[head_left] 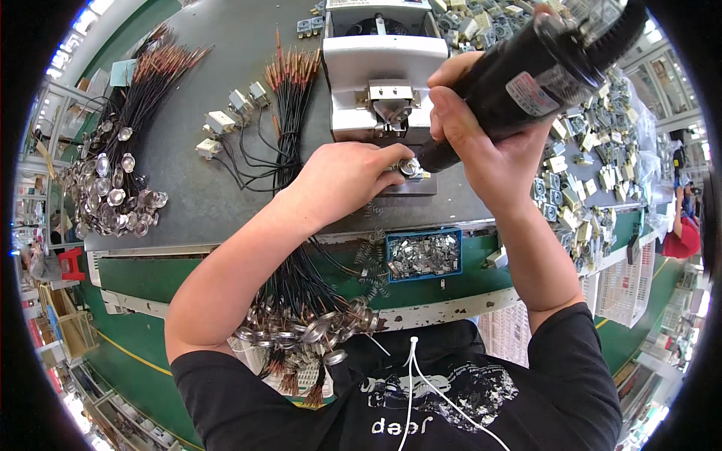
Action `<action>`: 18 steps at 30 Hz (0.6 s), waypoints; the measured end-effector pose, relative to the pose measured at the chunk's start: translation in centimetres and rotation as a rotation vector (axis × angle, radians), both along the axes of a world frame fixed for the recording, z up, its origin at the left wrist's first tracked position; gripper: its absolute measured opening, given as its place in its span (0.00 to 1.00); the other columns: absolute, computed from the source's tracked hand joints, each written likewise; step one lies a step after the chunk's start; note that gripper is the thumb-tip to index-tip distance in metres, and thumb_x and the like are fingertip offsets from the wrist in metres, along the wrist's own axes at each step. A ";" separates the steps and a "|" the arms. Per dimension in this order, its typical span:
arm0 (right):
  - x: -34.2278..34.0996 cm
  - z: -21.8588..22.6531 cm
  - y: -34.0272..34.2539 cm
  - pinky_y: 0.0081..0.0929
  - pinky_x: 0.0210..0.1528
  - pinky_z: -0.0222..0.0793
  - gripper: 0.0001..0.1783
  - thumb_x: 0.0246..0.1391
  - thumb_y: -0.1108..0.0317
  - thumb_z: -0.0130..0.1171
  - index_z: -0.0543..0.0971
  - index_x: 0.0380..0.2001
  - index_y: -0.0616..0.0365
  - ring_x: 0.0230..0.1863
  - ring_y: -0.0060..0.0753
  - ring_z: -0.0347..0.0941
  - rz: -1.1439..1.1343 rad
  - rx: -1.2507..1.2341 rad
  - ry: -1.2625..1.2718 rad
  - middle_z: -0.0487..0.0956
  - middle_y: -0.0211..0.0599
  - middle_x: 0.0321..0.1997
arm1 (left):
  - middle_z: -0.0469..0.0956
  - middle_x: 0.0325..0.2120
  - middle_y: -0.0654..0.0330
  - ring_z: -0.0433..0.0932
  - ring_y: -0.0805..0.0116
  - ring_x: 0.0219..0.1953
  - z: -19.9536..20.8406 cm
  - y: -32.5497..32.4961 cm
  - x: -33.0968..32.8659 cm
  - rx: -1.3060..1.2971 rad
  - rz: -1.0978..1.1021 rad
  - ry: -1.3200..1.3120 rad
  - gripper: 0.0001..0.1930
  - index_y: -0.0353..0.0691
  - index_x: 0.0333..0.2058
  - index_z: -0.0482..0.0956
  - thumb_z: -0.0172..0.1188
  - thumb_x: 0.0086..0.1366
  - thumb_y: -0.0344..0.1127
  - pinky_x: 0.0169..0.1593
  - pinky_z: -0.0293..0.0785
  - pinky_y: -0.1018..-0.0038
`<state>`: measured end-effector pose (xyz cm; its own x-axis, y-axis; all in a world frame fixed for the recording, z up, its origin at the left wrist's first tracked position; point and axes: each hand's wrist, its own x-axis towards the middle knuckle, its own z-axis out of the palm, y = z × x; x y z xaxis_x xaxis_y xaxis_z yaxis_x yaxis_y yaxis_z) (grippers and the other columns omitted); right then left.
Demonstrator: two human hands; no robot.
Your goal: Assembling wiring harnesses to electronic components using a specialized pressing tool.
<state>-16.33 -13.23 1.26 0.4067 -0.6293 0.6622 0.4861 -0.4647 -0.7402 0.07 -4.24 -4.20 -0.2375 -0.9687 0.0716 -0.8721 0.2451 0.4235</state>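
My right hand point(502, 161) is wrapped round a thick black electric screwdriver point(500, 90), tilted so that its narrow end points down and left. That end meets a small round metal-rimmed part point(410, 167) on a low dark metal block point(410, 188). Thumb and fingertips of my left hand point(342, 177) close on the part from its left side. The screwdriver's tip and the exact contact are hidden. Black wires point(289, 154) pass under my left forearm, some ending in small white block connectors point(220, 122).
A white bench machine point(383, 56) stands just beyond the block. Round metal-capped cables point(113, 188) lie at left; more metal caps point(316, 327) hang at the front edge. A blue tray point(425, 255) holds small metal pieces. Loose connector blocks point(579, 173) cover the right side.
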 end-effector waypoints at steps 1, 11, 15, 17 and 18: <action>-0.1 0.0 -0.1 0.21 0.31 0.76 0.36 0.60 0.84 0.62 0.60 0.68 0.61 0.28 0.22 0.76 -0.002 0.003 0.001 0.81 0.40 0.41 | 0.85 0.33 0.58 0.84 0.54 0.40 -0.1 0.0 -0.1 -0.024 0.002 -0.007 0.16 0.50 0.52 0.78 0.61 0.68 0.46 0.41 0.80 0.58; -1.6 3.7 0.8 0.19 0.31 0.74 0.08 0.57 0.78 0.67 0.82 0.40 0.65 0.27 0.20 0.77 -0.091 0.198 0.226 0.82 0.31 0.29 | 0.80 0.31 0.61 0.82 0.59 0.39 0.9 0.7 -0.6 -0.240 -0.042 -0.124 0.14 0.48 0.47 0.79 0.63 0.65 0.42 0.40 0.78 0.61; -2.2 5.4 0.8 0.21 0.24 0.72 0.07 0.58 0.77 0.66 0.81 0.40 0.64 0.21 0.21 0.76 -0.253 0.281 0.324 0.81 0.30 0.25 | 0.77 0.30 0.65 0.80 0.64 0.40 0.8 1.8 -3.5 -0.177 -0.405 -0.101 0.05 0.46 0.34 0.79 0.62 0.57 0.33 0.41 0.73 0.67; -1.8 4.5 0.1 0.22 0.23 0.73 0.08 0.58 0.77 0.65 0.80 0.41 0.64 0.20 0.23 0.75 -0.264 0.074 0.270 0.79 0.31 0.24 | 0.78 0.29 0.66 0.80 0.65 0.40 -0.3 2.3 -4.8 -0.110 -0.478 -0.100 0.03 0.47 0.32 0.80 0.62 0.57 0.33 0.41 0.72 0.67; -1.6 4.6 0.4 0.22 0.23 0.73 0.08 0.58 0.77 0.65 0.80 0.41 0.64 0.20 0.23 0.75 -0.258 0.068 0.268 0.79 0.31 0.24 | 0.77 0.30 0.68 0.79 0.67 0.41 -0.8 2.4 -5.4 -0.070 -0.541 -0.157 0.03 0.48 0.32 0.80 0.61 0.58 0.34 0.43 0.71 0.68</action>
<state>-17.91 -12.85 5.87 0.3825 -0.7721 0.5075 0.1450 -0.4922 -0.8583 -5.30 -1.85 -5.03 -0.7121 -0.7000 0.0549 -0.6655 0.6978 0.2651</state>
